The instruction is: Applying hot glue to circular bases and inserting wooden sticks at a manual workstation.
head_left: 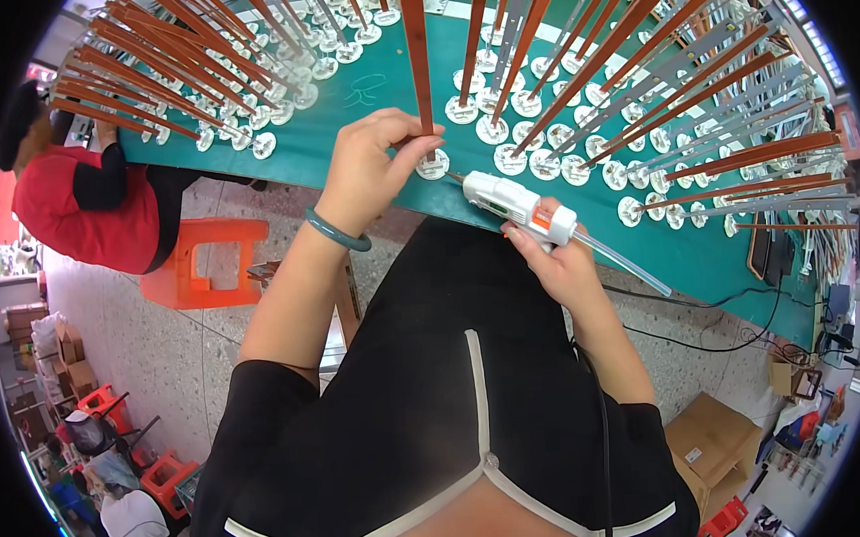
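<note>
My left hand (375,160) pinches a reddish-brown strip (419,67) low down, just above the round white base (432,164) it stands on. That base rests near the front edge of the green table. In my right hand (556,255) is a white hot glue gun (512,203) with orange parts, my fingers wrapped round its handle. A clear glue stick (627,265) sticks out of its back end. The gun's nozzle (456,176) points left, close beside the white base; whether it touches the base I cannot tell.
Many upright brown and grey strips on white bases (543,164) crowd the green table (365,91). Black cables (710,304) run at the right. A co-worker in red (92,211) sits by an orange stool (204,264) at left. A cardboard box (711,443) stands lower right.
</note>
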A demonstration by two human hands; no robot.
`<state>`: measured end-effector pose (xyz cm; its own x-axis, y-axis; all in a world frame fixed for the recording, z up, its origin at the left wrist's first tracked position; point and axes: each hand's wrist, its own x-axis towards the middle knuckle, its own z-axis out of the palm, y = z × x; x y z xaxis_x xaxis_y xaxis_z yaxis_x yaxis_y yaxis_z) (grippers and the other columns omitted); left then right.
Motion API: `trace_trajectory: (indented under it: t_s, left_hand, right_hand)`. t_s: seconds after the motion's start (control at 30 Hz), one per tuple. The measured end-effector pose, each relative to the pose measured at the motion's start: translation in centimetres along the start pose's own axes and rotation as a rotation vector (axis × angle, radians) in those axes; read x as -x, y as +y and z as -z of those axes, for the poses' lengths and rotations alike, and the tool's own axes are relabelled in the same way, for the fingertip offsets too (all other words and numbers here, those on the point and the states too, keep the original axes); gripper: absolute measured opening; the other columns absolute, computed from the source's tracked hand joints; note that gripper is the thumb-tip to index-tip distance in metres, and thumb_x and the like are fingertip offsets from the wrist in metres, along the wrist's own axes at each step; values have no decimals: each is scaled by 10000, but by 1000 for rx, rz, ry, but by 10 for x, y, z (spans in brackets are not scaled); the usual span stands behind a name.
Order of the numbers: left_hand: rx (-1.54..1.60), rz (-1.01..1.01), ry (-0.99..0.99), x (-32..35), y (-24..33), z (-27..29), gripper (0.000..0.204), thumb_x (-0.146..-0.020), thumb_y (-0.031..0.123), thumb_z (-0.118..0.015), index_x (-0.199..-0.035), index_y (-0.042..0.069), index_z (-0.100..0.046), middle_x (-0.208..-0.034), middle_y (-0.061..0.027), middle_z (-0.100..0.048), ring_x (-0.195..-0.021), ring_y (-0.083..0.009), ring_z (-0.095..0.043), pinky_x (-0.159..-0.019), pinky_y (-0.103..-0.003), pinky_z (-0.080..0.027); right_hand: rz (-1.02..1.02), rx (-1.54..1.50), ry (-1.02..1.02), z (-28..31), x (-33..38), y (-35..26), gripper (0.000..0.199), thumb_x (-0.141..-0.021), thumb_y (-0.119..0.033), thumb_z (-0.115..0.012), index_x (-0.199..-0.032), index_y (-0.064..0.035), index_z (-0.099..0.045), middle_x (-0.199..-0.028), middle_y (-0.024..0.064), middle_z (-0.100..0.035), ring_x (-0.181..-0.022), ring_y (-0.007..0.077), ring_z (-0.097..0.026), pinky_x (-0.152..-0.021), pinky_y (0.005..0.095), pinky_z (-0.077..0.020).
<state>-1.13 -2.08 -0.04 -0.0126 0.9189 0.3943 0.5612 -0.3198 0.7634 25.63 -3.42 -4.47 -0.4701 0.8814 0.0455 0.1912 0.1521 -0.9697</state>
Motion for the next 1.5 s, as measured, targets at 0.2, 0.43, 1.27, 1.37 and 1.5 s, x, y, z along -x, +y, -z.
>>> trace_trajectory:
  t_s: [0.2,0.43,1.27,1.37,1.5]
  left_hand:
    - [-9,-25,-13,0,2,-2,104,-851,83,-741,-914,2,-745,-827,-112,-697,-699,-214,-662,-623,-297,-503]
    - [11,-19,4,1,-1,-1,105,-858,83,-736,-920,-1,-744,-824,-114,-691,-696,-210,-662,-623,-298,-506]
    - [-40,33,6,3,6,-2,109,-874,90,-708,-933,3,-735,-851,-119,-686,-702,-230,-660,-638,-311,-515]
    - [-58,-34,18,4,5,-3,109,-880,73,-686,-946,-4,-726,-862,-130,-683,-729,-264,-666,-659,-329,-522]
    - [-6,-49,-23,3,5,-2,94,-889,46,-655,-943,-21,-694,-879,-143,-674,-770,-303,-662,-684,-350,-521]
  right_hand:
    - [-6,99,20,-10,-12,-9,244,-921,-125,-709,-1086,14,-594,-902,81,-680,-816,115,-606,-742,267,-483]
    - [-38,126,-2,-14,-19,-14,243,-921,-143,-715,-1074,15,-612,-911,81,-677,-835,131,-604,-756,289,-483]
    - [-89,193,42,-16,-17,-17,290,-917,-173,-725,-1103,6,-593,-950,76,-655,-874,130,-572,-790,284,-476]
    - [-46,166,57,-15,-16,-14,292,-918,-184,-727,-1104,1,-598,-936,54,-655,-849,116,-573,-762,270,-474]
    - [-160,-14,42,-10,-13,-4,280,-919,-198,-727,-1105,-23,-612,-845,3,-640,-720,66,-557,-620,234,-449]
